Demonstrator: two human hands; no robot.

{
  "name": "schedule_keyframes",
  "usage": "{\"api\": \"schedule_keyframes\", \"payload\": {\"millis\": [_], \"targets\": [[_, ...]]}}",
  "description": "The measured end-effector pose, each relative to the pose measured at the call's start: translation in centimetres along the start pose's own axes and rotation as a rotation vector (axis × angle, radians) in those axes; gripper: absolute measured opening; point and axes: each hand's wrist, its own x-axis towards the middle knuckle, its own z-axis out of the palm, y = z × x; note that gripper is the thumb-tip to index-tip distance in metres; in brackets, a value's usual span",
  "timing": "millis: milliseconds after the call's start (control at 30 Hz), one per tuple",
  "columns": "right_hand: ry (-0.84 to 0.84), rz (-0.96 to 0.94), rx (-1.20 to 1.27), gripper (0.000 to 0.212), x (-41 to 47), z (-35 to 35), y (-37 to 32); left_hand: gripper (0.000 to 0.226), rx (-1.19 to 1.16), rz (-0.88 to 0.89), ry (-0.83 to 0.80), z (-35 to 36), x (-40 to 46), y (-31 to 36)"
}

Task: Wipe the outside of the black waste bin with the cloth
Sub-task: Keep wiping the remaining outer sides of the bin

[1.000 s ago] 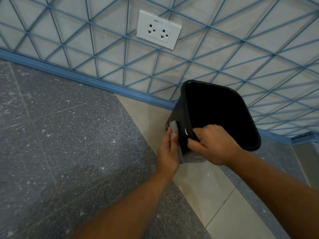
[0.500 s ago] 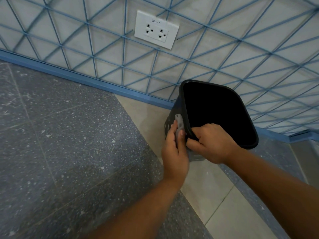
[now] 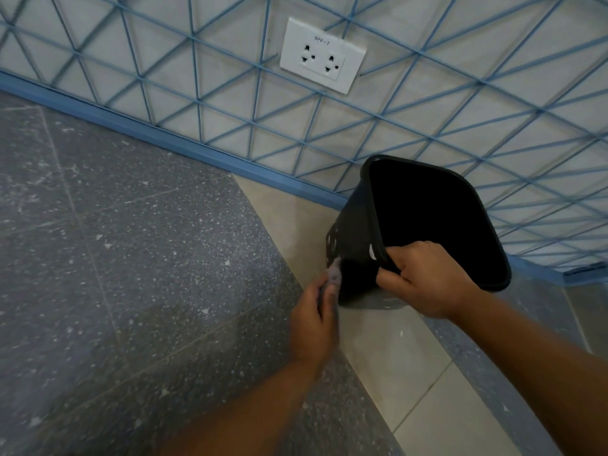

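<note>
Fingers of the right hand [image 3: 424,284] curl over the near rim of the smooth black waste bin [image 3: 355,232], tilted on pale floor tile [image 3: 388,350] beside the wall. Left hand [image 3: 314,320] pinches a blurred grey cloth [image 3: 335,274] against the bin's perforated side; speckled dark floor [image 3: 131,258] lies open leftward.
</note>
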Motion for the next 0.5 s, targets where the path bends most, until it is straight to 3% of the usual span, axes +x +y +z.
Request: {"api": "schedule_keyframes", "payload": {"millis": [100, 167, 300, 400, 500], "targets": [[-0.003, -0.065, -0.002, 0.034, -0.3, 0.0, 0.5, 0.033, 0.011, -0.155, 0.195, -1.5, 1.1, -1.9], [-0.034, -0.093, 0.0, 0.033, -0.7, -0.1, 1.0, 0.034, -0.008, -0.204, 0.235, -2.0, 2.0, -1.9], [-0.136, -0.044, 0.01, 0.045, -1.0, -1.0, 1.0, 0.033, -0.086, -0.183, 0.183, -2.2, 3.6, -0.6], [-0.232, 0.125, 0.122, 0.058, 0.3, -2.3, 0.3, 0.027, -0.177, -0.175, 0.155, -1.9, 4.9, 0.2], [-0.133, 0.271, 0.227, 0.07, 2.1, -2.1, -1.5, 0.01, -0.32, -0.245, 0.128, -1.3, 6.2, 1.1]]}}
